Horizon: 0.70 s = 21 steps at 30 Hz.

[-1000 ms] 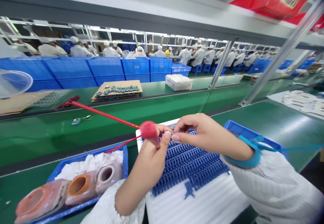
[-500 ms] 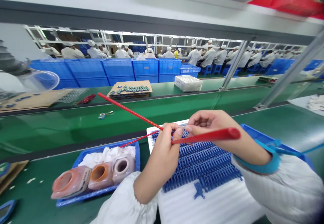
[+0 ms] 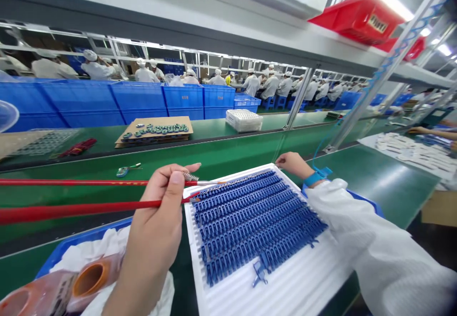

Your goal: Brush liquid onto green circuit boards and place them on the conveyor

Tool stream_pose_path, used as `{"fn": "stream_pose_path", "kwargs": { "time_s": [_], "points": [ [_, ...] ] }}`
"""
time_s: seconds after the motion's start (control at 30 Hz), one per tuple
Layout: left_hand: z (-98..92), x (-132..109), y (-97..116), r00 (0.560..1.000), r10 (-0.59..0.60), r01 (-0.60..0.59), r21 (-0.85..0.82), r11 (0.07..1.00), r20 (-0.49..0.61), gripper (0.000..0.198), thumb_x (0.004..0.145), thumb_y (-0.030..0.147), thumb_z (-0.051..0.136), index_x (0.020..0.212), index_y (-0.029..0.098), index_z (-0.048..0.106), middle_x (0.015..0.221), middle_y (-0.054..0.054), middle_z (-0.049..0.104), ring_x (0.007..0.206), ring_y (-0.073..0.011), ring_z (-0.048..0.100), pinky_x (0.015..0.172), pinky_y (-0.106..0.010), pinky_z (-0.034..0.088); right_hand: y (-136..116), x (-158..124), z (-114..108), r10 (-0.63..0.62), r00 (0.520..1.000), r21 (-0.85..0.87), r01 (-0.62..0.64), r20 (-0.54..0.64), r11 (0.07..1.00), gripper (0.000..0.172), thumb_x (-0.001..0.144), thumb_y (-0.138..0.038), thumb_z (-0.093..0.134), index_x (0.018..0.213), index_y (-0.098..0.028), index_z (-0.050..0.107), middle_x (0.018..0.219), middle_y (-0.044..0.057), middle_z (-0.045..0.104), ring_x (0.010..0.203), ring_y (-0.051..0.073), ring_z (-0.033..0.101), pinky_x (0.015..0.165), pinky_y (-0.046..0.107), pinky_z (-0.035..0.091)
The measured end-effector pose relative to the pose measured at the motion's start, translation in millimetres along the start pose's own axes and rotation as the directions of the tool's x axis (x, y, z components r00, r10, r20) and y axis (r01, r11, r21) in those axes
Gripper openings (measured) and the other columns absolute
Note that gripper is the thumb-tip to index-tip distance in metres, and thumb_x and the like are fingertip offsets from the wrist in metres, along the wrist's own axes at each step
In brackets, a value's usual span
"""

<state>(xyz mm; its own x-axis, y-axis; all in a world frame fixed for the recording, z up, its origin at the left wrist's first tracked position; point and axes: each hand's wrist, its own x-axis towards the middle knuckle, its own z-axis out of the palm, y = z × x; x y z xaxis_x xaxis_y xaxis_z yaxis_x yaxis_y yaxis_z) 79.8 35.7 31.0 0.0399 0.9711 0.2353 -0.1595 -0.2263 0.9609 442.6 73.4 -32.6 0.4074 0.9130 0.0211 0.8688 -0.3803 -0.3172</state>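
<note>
Brushes [image 3: 89, 207], red-handled, pinched between left hand [image 3: 157, 225] thumb and fingers, tips near blue clips [image 3: 250, 221]; right hand [image 3: 291, 163] curled at tray [image 3: 285, 292] far edge, grip unclear.

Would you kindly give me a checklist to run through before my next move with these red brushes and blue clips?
1. Left hand grips both thin red-handled brushes: ok.
2. Brush tips reach the white ribbed tray: ok.
3. Right hand touches the tray's far corner: ok.
4. Blue plastic clips all lined up in rows: not ok, one loose clip lies at the near end.
5. Blue wrist strap on the right wrist: ok.
6. Bristles loaded: cannot tell.
</note>
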Motion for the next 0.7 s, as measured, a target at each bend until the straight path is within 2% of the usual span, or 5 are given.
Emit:
{"fn": "stream_pose_path", "kwargs": {
  "time_s": [0.1,0.3,0.57,0.7],
  "points": [
    [3.6,-3,6,0.999,0.007,-0.003,0.092,0.996,-0.046,0.025,0.088,0.049,0.052,0.081,0.026,0.06,0.104,0.004,0.069,0.108,-0.0197,0.058,0.099,-0.034,0.035,12,12,15,-0.036,0.998,-0.118,0.042,0.056,0.992,0.016,0.103,-0.022,0.061,0.099,-0.007,0.061,0.097,0.007,0.054,0.092,0.018,0.055,0.087,0.032,0.051],
    [4.9,1,2,0.999,0.012,-0.009,0.064,0.998,-0.048,0.021,0.089,0.045,0.053,0.08,0.026,0.059,0.1,0.005,0.069,0.105,-0.0191,0.06,0.1,-0.035,0.034,16,28,27,-0.081,0.988,-0.242,0.11,0.129,0.964,0.018,0.104,-0.025,0.06,0.103,-0.007,0.06,0.101,0.008,0.053,0.094,0.019,0.055,0.088,0.034,0.05],
    [4.2,3,-2,0.999,-0.03,0.032,0.073,0.997,-0.018,0.024,0.086,0.049,0.054,0.082,0.027,0.06,0.108,0.003,0.069,0.109,-0.0209,0.057,0.093,-0.035,0.038,18,33,33,-0.085,0.979,-0.284,0.137,0.188,0.949,0.018,0.104,-0.025,0.06,0.106,-0.007,0.059,0.104,0.008,0.052,0.097,0.02,0.054,0.089,0.035,0.05],
    [8.0,1,-3,0.999,-0.033,0.033,0.029,0.999,0.0,0.025,0.087,0.049,0.054,0.082,0.025,0.058,0.107,0.002,0.068,0.109,-0.0205,0.057,0.096,-0.035,0.038,19,37,34,-0.074,0.975,-0.273,0.131,0.209,0.953,0.018,0.104,-0.025,0.06,0.106,-0.008,0.059,0.103,0.008,0.052,0.096,0.02,0.054,0.088,0.034,0.05]
  ]
}}
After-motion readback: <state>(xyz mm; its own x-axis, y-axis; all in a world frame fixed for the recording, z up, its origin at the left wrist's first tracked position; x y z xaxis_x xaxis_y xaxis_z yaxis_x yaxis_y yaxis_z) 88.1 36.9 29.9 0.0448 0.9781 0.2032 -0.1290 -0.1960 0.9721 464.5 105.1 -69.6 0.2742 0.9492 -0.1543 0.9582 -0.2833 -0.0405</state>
